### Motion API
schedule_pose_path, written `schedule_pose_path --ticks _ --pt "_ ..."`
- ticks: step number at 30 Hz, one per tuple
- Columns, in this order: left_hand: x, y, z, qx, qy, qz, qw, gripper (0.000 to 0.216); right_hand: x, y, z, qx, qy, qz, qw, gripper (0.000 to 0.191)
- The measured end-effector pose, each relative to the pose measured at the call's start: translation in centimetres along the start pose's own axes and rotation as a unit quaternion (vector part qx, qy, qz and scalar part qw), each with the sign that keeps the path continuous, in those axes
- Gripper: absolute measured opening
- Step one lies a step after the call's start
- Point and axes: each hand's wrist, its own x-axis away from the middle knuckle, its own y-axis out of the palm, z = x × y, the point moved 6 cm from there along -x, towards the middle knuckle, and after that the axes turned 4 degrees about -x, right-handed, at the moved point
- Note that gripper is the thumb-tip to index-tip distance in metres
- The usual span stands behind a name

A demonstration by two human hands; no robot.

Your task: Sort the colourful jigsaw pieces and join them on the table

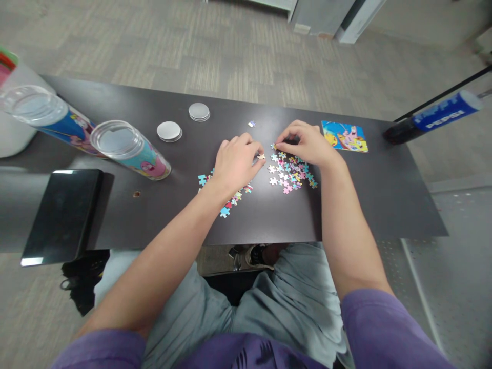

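Note:
My left hand pinches a small pale jigsaw puzzle piece between thumb and fingertips. Beneath that wrist lies a pile of loose puzzle pieces, partly covered by the forearm. My right hand has its thumb and index finger closed on another puzzle piece, at the upper left of a second pile. That pile of pink, teal and yellow pieces spreads flat on the dark table below my right hand. A lone piece sits apart, farther back between the hands.
A colourful cartoon picture card lies right of my right hand. Two clear jars with printed sides and two stacks of white discs stand left. A black tablet rests at the near left; a Pepsi bottle is far right.

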Motion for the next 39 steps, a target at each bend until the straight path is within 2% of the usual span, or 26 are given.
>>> schedule_pose_path --ticks 3,6,10,13,19,22,24,26,28,30,33,36,39 --pt "-0.1 0.1 0.3 0.01 -0.019 -0.016 1.0 0.016 -0.1 0.3 -0.3 -0.012 -0.003 0.028 1.0 0.037" --pt "-0.1 0.0 0.9 0.024 -0.022 -0.022 0.999 0.011 -0.7 1.5 -1.6 0.0 -0.011 0.045 0.999 0.045" --pt "-0.1 -0.1 2.1 0.036 0.022 -0.003 0.999 0.025 -1.8 4.0 -3.5 0.001 -0.04 0.013 0.999 0.057" --pt "-0.2 0.2 2.5 0.049 0.056 -0.015 0.997 0.031 -2.2 4.9 -3.6 -0.013 -0.06 -0.013 0.998 0.061" --pt "0.0 0.4 2.8 0.108 0.092 -0.086 0.986 0.032 -1.8 3.5 -2.6 0.011 -0.03 -0.005 0.999 0.057" --pt "0.2 -0.3 2.8 0.146 0.114 -0.089 0.979 0.032 -1.2 2.6 -3.1 0.008 -0.023 -0.007 1.0 0.052" --pt "0.2 -1.4 2.0 0.179 0.11 -0.055 0.976 0.028 -0.9 2.2 -3.7 -0.013 -0.027 -0.01 0.999 0.048" --pt "-0.1 -2.6 0.2 0.202 0.073 0.002 0.977 0.022 -0.6 2.2 -4.3 -0.063 -0.035 -0.034 0.997 0.045" --pt "-0.3 -3.4 -1.9 0.197 0.017 0.046 0.979 0.019 -0.4 2.6 -4.7 -0.137 -0.041 -0.079 0.987 0.05" --pt "-0.3 -3.5 -3.5 0.164 -0.017 0.053 0.985 0.018 -0.3 2.9 -4.8 -0.193 -0.041 -0.1 0.975 0.06" --pt "-0.3 -2.7 -3.6 0.098 0.012 0.022 0.995 0.024 -0.4 2.3 -3.8 -0.191 -0.03 -0.04 0.98 0.066" --pt "0.4 -1.2 -2.0 0.056 0.072 -0.031 0.995 0.042 -0.2 1.4 -2.7 -0.159 -0.019 0.029 0.987 0.067" --pt "1.5 -0.1 -1.0 0.03 0.102 -0.074 0.992 0.059 0.6 0.8 -2.5 -0.13 -0.017 0.062 0.989 0.064"
